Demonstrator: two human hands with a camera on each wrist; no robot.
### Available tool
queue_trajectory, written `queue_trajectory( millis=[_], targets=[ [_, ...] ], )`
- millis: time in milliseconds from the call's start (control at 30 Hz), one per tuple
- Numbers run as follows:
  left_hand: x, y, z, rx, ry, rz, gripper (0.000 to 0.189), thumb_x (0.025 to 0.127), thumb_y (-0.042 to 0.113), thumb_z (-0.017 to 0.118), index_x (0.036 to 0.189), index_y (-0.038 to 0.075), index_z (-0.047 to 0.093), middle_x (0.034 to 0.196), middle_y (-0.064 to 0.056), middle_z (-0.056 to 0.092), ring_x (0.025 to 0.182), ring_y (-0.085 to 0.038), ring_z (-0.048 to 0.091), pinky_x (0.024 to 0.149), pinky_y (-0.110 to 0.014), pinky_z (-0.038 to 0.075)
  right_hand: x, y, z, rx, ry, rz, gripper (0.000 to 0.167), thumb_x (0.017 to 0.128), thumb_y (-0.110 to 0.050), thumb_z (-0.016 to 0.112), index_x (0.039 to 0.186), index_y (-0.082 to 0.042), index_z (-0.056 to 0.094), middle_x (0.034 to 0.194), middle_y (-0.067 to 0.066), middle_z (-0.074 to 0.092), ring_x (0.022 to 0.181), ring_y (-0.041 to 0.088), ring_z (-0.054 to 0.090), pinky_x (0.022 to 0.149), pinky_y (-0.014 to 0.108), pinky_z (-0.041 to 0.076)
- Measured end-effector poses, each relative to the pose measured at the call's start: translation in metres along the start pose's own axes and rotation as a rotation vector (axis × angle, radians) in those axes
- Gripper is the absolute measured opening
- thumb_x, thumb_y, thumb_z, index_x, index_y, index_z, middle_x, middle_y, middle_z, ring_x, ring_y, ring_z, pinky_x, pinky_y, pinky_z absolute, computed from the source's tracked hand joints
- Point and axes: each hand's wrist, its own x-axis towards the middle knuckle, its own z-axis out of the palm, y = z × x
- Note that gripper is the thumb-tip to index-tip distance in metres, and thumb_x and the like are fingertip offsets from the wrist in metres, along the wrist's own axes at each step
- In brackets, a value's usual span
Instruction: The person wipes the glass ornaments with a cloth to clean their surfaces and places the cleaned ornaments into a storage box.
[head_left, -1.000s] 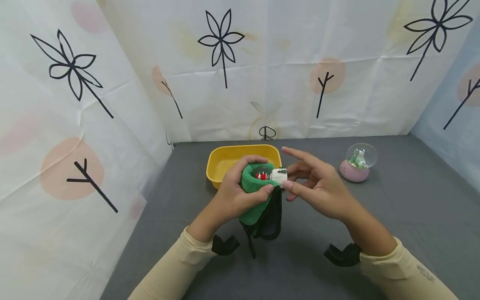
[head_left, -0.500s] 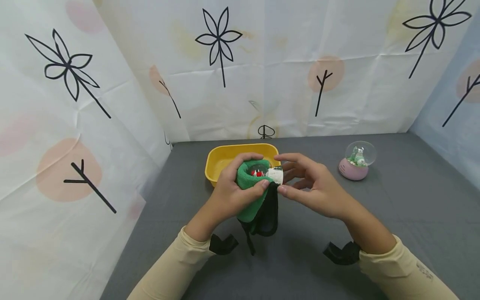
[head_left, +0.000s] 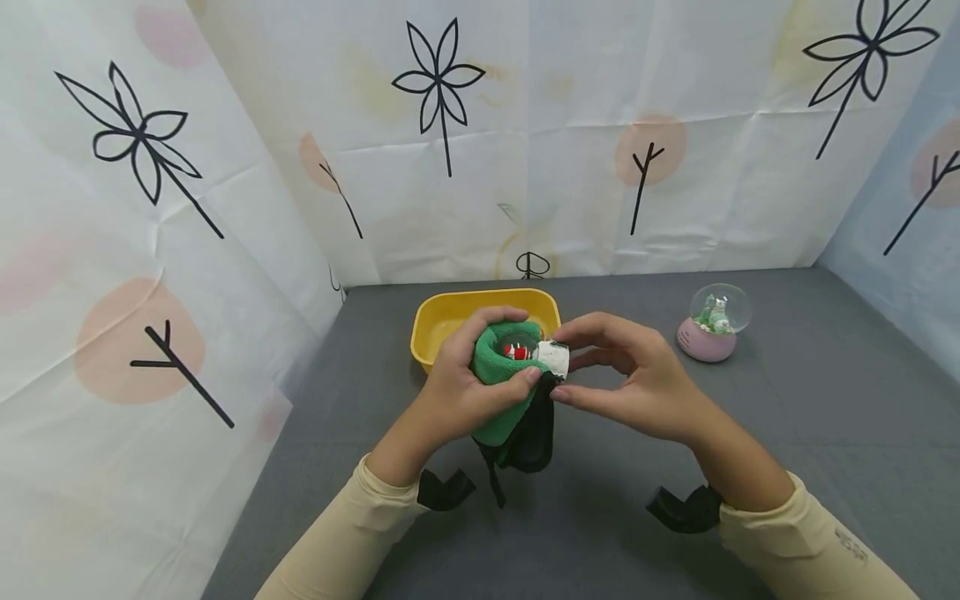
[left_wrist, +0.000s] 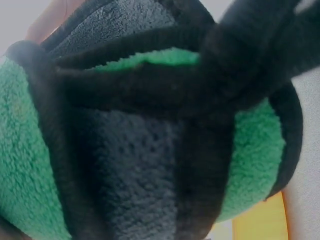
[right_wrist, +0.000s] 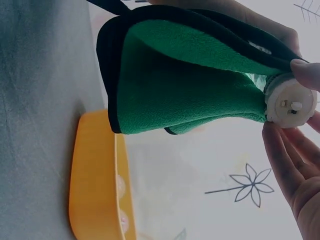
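Cloth (head_left: 495, 429), green with black edging, bunched in the left hand (head_left: 468, 387), fingers and thumb curled round; nested in the upper fold, a small snow globe (head_left: 550, 357), clear dome with a red figure (head_left: 516, 352) towards the fabric, white base jutting out to the right; that end pinched by the right hand (head_left: 645, 379) between thumb and fingertips, round underside facing the right wrist camera; just behind, on the grey table (head_left: 825, 400), a yellow tub (head_left: 446, 317), partly hidden, with pale round things (right_wrist: 122, 186) inside; well apart to the right, a pink-based globe (head_left: 707, 340); small marks on its pink part and a dark print (head_left: 851, 546) on the right sleeve (head_left: 787, 529), both too small to read; flower drawings (head_left: 438, 77) on the backdrop (head_left: 570, 183).
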Motion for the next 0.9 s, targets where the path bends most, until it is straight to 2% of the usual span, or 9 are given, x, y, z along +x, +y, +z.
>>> queue_trajectory(
  millis=[167, 267, 433, 600, 733, 900],
  targets=[
    [0.000, 0.001, 0.001, 0.015, 0.005, 0.017, 0.054, 0.086, 0.005, 0.081, 0.135, 0.005, 0.059, 0.123, -0.013, 0.074, 0.098, -0.023, 0.073, 0.084, -0.036, 0.066, -0.002, 0.003, -0.004, 0.039, -0.019, -0.002, 0.056, 0.074, 0.022, 0.084, 0.124, 0.004, 0.066, 0.123, 0.000, 0.071, 0.102, 0.012, 0.073, 0.082, 0.030, 0.065],
    [0.000, 0.001, 0.001, 0.026, 0.006, 0.021, 0.053, 0.086, 0.008, 0.081, 0.134, 0.005, 0.059, 0.122, -0.013, 0.073, 0.098, -0.022, 0.072, 0.083, -0.036, 0.066, -0.002, 0.004, -0.005, 0.040, -0.025, 0.022, 0.056, 0.077, 0.020, 0.083, 0.127, 0.002, 0.066, 0.123, 0.000, 0.071, 0.100, 0.013, 0.075, 0.080, 0.030, 0.065],
    [-0.001, 0.000, 0.000, 0.028, 0.011, 0.026, 0.054, 0.085, 0.008, 0.082, 0.134, 0.003, 0.059, 0.121, -0.013, 0.073, 0.096, -0.021, 0.072, 0.082, -0.036, 0.066, -0.001, 0.002, -0.006, 0.053, -0.053, 0.112, 0.052, 0.086, 0.013, 0.078, 0.133, -0.002, 0.062, 0.119, 0.002, 0.073, 0.099, 0.017, 0.076, 0.078, 0.033, 0.067],
    [0.000, 0.001, 0.001, 0.020, -0.002, 0.064, 0.058, 0.082, 0.006, 0.084, 0.134, 0.005, 0.059, 0.121, -0.011, 0.071, 0.095, -0.020, 0.072, 0.081, -0.037, 0.066, 0.000, 0.001, -0.008, 0.098, -0.059, 0.180, 0.045, 0.093, 0.011, 0.071, 0.136, -0.002, 0.060, 0.109, 0.003, 0.075, 0.082, 0.019, 0.074, 0.073, 0.034, 0.066],
    [0.000, 0.000, 0.003, 0.022, -0.018, 0.093, 0.061, 0.079, 0.005, 0.086, 0.134, 0.004, 0.058, 0.122, -0.011, 0.070, 0.096, -0.019, 0.071, 0.082, -0.037, 0.067, 0.002, 0.001, -0.010, 0.177, -0.086, 0.252, 0.036, 0.102, 0.005, 0.061, 0.136, -0.006, 0.059, 0.097, 0.004, 0.075, 0.070, 0.022, 0.071, 0.068, 0.038, 0.065],
    [-0.001, -0.001, 0.006, 0.026, -0.041, 0.108, 0.063, 0.078, 0.003, 0.086, 0.134, -0.001, 0.058, 0.123, -0.013, 0.069, 0.098, -0.019, 0.072, 0.083, -0.037, 0.067, 0.003, 0.000, -0.012, 0.293, -0.093, 0.367, 0.023, 0.110, -0.006, 0.052, 0.131, -0.011, 0.060, 0.083, 0.005, 0.073, 0.065, 0.022, 0.069, 0.066, 0.041, 0.065]
  ],
)
